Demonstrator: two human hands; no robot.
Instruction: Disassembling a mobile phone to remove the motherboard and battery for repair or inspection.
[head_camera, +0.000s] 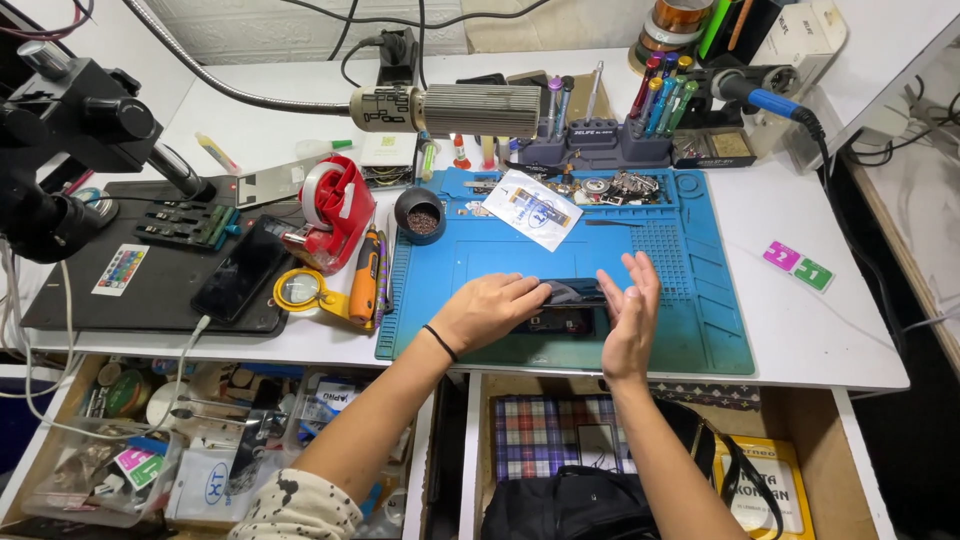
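A dark smartphone (572, 300) lies flat on the blue work mat (690, 320), near its front edge. My left hand (487, 310) rests palm down on the phone's left end, fingers reaching over the screen. My right hand (630, 312) stands on edge at the phone's right end, fingers straight and apart, holding nothing. A small white packet (532, 208) lies on the mat farther back.
Left of the mat sit an orange screwdriver (364, 275), a magnifier (298, 290), a red tape dispenser (335, 205), a small black cup (420, 215) and a second phone (238, 270) on a black mat. A tool rack (600, 135) stands behind. Open drawers lie below the table edge.
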